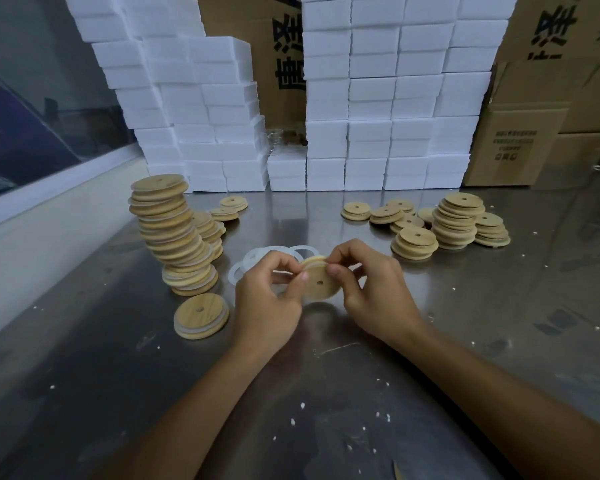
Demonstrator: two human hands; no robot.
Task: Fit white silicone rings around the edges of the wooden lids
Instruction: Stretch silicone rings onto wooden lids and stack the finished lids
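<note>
Now seating a silicone ring [313, 260] on a wooden lid [320, 283], mid-frame above the desk [465, 306].

My left hand [267, 299] pinches the lid's near-left edge and my right hand [374, 289] grips its right rim, fingertips pressing the ring at the top. I judge the lid light and stiff, best held by the rim, and the ring soft and stretchy, likely to slip off. Spare rings [257, 261] lie just behind my hands. Finished lids [174, 233] stack at left, bare lids [454, 220] at upper right. Shiny metal desk, crumb-strewn; white boxes [378, 98] and cartons [520, 143] wall the back.
</note>
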